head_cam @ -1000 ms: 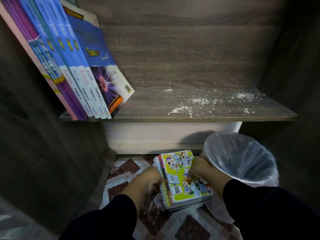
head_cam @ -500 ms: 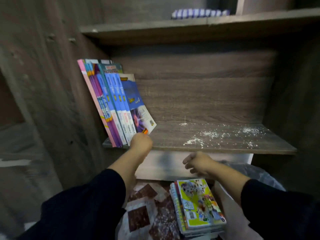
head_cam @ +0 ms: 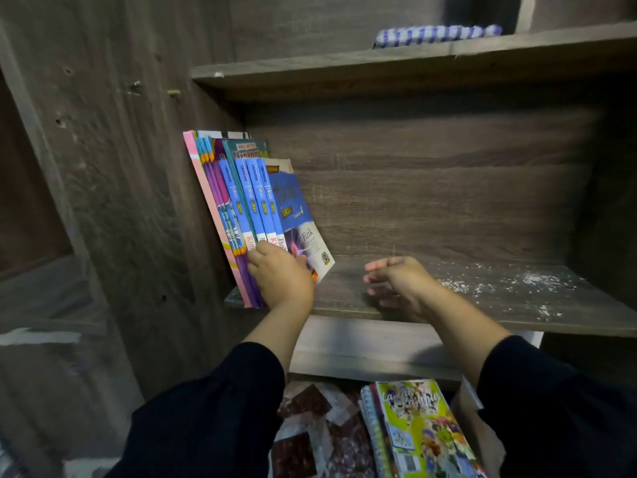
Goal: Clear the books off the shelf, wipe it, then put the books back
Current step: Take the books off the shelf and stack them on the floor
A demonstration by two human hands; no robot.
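Several blue, purple and pink books [head_cam: 248,201] lean against the left wall of the wooden shelf [head_cam: 448,305]. My left hand [head_cam: 279,277] grips the bottom of these books, fingers curled round their spines. My right hand [head_cam: 396,284] hovers over the bare shelf board just right of the books, fingers loosely extended, holding nothing. White dust [head_cam: 510,284] is scattered on the right part of the shelf. A stack of books with a yellow-green cover on top [head_cam: 420,432] lies on the floor below.
A blue-and-white checked cloth [head_cam: 437,34] lies on the upper shelf [head_cam: 379,63]. The cabinet's wooden side wall [head_cam: 138,201] rises on the left. A patterned floor mat [head_cam: 310,429] is under the book stack.
Both hands left the stack on the floor and rose to the shelf. The left hand took hold of the leaning books; the right hand moved over the shelf board.
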